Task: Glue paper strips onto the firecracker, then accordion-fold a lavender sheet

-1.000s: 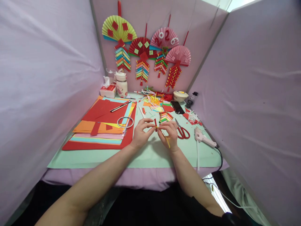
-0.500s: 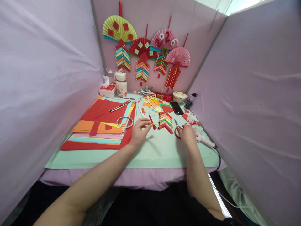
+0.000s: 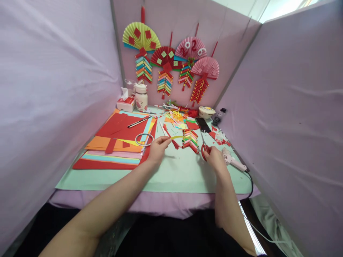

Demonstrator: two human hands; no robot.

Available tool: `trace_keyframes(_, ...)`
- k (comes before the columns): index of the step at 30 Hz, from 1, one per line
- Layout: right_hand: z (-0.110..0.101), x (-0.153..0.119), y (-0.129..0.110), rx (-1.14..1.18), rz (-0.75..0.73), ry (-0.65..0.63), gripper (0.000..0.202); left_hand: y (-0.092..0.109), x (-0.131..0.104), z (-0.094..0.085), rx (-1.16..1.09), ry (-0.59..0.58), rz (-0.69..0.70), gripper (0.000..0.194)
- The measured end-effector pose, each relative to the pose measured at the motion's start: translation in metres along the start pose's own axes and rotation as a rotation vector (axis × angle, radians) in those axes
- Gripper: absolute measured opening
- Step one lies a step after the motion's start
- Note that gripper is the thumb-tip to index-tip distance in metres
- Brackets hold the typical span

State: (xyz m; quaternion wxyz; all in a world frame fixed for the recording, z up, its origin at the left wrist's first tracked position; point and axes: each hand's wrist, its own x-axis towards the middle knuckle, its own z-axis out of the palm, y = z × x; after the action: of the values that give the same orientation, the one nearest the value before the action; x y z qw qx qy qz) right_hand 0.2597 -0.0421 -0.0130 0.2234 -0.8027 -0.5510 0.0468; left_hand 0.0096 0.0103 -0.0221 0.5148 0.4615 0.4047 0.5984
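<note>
Pinched between the thumb and fingers of my left hand (image 3: 158,150) is a thin yellow paper strip (image 3: 177,137), which points right towards a chevron of rolled paper tubes (image 3: 190,141). Under the strip lies a red paper tassel (image 3: 174,142) on the green table cover. My right hand (image 3: 215,157) grips red-handled scissors (image 3: 205,149) by their handles, just right of the tubes, blades pointing away from me. Whether the blades are parted is too small to tell.
Coloured paper sheets (image 3: 107,125) are stacked at the left, with a silver ring (image 3: 144,140) and a craft knife (image 3: 139,121) on top. A phone (image 3: 203,125), paper scraps (image 3: 177,115) and a lidded bowl (image 3: 206,112) lie behind. A corded glue gun (image 3: 233,160) rests at right. Paper fans (image 3: 141,36) hang on the back wall.
My right hand has taken up the scissors by their handles, and they now stand more upright. The yellow strip in my left hand now stretches out longer to the right. The view has shifted slightly.
</note>
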Motion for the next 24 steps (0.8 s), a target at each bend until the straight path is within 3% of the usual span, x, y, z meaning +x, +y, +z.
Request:
trace_keyframes(5, -0.001, -0.033, -0.022, 0.355, -0.245, -0.095, 0.038, 0.002, 0.004, -0.002, -0.124, 0.026, -0.132, 0.029)
trace_keyframes(9, 0.003, -0.049, -0.027, 0.292, -0.374, -0.059, 0.053, 0.004, 0.003, -0.001, -0.189, 0.05, -0.191, 0.029)
trace_keyframes(12, 0.005, -0.055, -0.027, 0.285, -0.45, -0.009, 0.044, 0.003, 0.003, -0.001, -0.198, 0.049, -0.202, 0.03)
trace_keyframes(15, 0.007, -0.059, -0.03, 0.302, -0.447, 0.006, 0.034, 0.001, 0.002, 0.001, -0.186, 0.028, -0.213, 0.031)
trace_keyframes(24, 0.016, -0.067, -0.039, 0.292, -0.367, -0.008, 0.034, 0.004, -0.008, 0.005, -0.227, -0.047, -0.325, 0.027)
